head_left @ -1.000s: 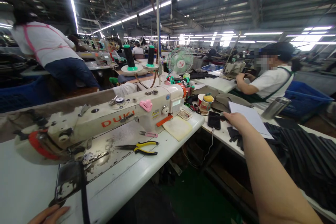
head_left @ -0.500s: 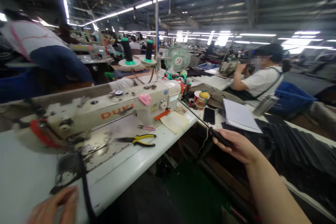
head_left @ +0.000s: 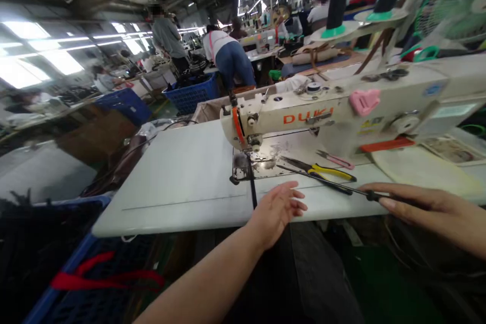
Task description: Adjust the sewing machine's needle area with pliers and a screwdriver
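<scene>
My right hand (head_left: pixel 425 205) is closed around the black handle of a long thin screwdriver (head_left: pixel 328 181), whose shaft points left over the table edge. Across the handles of the yellow-and-black pliers (head_left: pixel 334 172) runs that shaft; I cannot tell if they touch. My left hand (head_left: pixel 275 210) hovers at the table's front edge, fingers apart and slightly bent, nothing in them. Just left of it, a narrow black strap (head_left: pixel 251 179) runs from under the needle area of the white sewing machine (head_left: pixel 273 117) to the table edge. Pink-handled thread snips (head_left: pixel 340 161) lie behind the pliers.
The white tabletop (head_left: pixel 182 172) extends left of the machine. A blue crate (head_left: pixel 72 273) with dark pieces and a red strap stands below its left end. Black thread cones (head_left: pixel 337 2) and a green fan (head_left: pixel 455 5) stand behind. A person (head_left: pixel 228 53) bends over farther back.
The view has swung left. My right hand has brought the screwdriver from beyond the table's right end to beside the pliers. My left hand now shows fully, near the strap.
</scene>
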{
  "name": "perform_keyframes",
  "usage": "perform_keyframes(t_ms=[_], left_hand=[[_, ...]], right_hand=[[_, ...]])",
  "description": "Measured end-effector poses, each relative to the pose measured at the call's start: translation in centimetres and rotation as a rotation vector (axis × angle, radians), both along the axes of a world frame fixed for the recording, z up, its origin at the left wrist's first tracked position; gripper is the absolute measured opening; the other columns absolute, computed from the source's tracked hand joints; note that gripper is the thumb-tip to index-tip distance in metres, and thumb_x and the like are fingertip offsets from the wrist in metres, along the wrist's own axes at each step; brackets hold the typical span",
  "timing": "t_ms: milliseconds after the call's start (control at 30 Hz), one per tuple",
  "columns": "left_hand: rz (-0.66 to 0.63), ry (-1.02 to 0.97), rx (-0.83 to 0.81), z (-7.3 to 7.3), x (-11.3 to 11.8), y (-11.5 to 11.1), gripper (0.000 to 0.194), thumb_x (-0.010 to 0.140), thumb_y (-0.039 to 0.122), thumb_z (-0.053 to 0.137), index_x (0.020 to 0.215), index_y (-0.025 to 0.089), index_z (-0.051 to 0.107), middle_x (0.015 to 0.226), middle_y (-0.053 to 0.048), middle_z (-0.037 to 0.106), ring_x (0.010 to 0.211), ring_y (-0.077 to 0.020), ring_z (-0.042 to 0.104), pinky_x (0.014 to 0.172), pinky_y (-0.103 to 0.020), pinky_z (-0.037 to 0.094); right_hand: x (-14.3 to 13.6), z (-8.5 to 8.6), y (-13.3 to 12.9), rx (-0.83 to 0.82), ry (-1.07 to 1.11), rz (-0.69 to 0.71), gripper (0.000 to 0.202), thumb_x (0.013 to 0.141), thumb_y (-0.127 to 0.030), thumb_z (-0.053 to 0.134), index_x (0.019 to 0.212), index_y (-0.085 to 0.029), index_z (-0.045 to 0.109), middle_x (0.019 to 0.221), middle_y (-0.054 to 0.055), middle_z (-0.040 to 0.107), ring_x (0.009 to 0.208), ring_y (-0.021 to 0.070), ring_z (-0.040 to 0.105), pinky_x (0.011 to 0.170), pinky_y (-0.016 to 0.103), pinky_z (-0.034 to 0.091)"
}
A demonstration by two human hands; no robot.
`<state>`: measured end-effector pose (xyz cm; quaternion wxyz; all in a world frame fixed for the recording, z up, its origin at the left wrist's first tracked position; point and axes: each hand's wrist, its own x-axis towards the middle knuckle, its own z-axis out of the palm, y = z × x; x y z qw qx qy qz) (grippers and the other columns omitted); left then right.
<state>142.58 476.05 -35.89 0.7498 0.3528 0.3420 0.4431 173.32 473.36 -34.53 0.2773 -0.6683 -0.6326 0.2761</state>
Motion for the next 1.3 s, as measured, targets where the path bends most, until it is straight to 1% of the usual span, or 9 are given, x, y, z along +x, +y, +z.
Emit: perform_keyframes(t_ms=[100,167,267,400,600,700,833,1033,1300], left_hand=[[0.193,-0.130,-0.060,0.0,0.9,1.9,0.040,0.083,0.044,0.088,0.100,0.010,0.073,0.081,-0.005,0.063,0.068,-0.0098,0.058,0.060,-0.019,0.045],[0.267,-0.139,-0.095,0.2,1.4,3.1,0.026,0.092,0.034,0.079,0.092,0.009,0.072,0.074,-0.003,0.059,0.062,-0.0072,0.052,0.055,-0.016,0.039],[0.322,-0.140,-0.107,0.4,1.8,4.9,0.021,0.098,0.027,0.072,0.087,0.008,0.070,0.072,-0.002,0.055,0.059,-0.0054,0.046,0.052,-0.014,0.034],[0.392,-0.139,-0.095,0.3,1.9,7.0,0.023,0.097,0.028,0.073,0.084,0.009,0.067,0.071,0.000,0.052,0.059,-0.0052,0.044,0.052,-0.015,0.031],[0.436,-0.163,-0.040,0.3,1.6,9.8,0.030,0.107,0.021,0.055,0.083,0.007,0.068,0.068,0.000,0.050,0.056,-0.0040,0.043,0.050,-0.014,0.030],[0.435,-0.183,-0.020,0.2,1.4,10.4,0.029,0.107,0.020,0.055,0.084,0.007,0.068,0.068,0.000,0.051,0.056,-0.0036,0.043,0.050,-0.013,0.031],[0.443,-0.199,0.001,-0.1,1.3,10.7,0.026,0.104,0.025,0.062,0.085,0.009,0.069,0.070,0.000,0.052,0.056,-0.0035,0.044,0.050,-0.013,0.031],[0.477,-0.188,-0.002,0.0,1.3,10.8,0.035,0.111,0.024,0.047,0.085,0.009,0.066,0.069,0.001,0.051,0.056,-0.0034,0.045,0.051,-0.014,0.031],[0.482,-0.194,-0.024,0.1,1.2,10.8,0.032,0.108,0.028,0.055,0.084,0.010,0.067,0.071,0.000,0.051,0.055,-0.0029,0.044,0.050,-0.013,0.032]], right_hand=[[-1.1,1.2,2.0,-0.058,0.017,0.174,0.046,0.071,-0.070,0.063,0.103,-0.044,0.084,0.120,-0.001,0.080,0.116,0.0388,0.073,0.109,0.048,0.056],[-1.9,1.9,3.0,-0.105,-0.060,0.207,0.054,0.074,-0.071,0.057,0.111,-0.040,0.082,0.103,0.004,0.083,0.099,0.0379,0.078,0.093,0.049,0.063],[-3.2,2.5,4.6,-0.132,-0.162,0.258,0.060,0.079,-0.067,0.048,0.121,-0.035,0.078,0.086,0.007,0.081,0.075,0.0337,0.076,0.076,0.047,0.063],[-4.6,2.5,6.7,0.005,-0.329,0.295,0.055,0.086,-0.061,0.047,0.127,-0.039,0.075,0.116,0.004,0.081,0.092,0.0344,0.076,0.083,0.046,0.059],[-6.4,2.2,8.4,0.211,-0.622,0.252,0.049,0.097,-0.058,0.045,0.139,-0.048,0.067,0.127,0.001,0.078,0.084,0.0310,0.074,0.061,0.036,0.049],[-6.9,2.5,8.8,0.246,-0.685,0.261,0.046,0.101,-0.056,0.045,0.141,-0.047,0.066,0.126,0.001,0.078,0.084,0.0291,0.074,0.057,0.033,0.044],[-7.2,2.9,9.6,0.225,-0.710,0.264,0.044,0.103,-0.056,0.047,0.144,-0.050,0.062,0.135,-0.001,0.074,0.097,0.0308,0.074,0.063,0.033,0.046],[-7.4,2.9,10.8,0.124,-0.801,0.237,0.045,0.103,-0.060,0.050,0.148,-0.054,0.056,0.113,0.003,0.081,0.081,0.0290,0.073,0.060,0.031,0.040],[-7.2,2.4,11.2,0.168,-0.703,0.245,0.044,0.103,-0.060,0.050,0.143,-0.049,0.063,0.111,0.004,0.081,0.076,0.0257,0.071,0.059,0.030,0.039]])
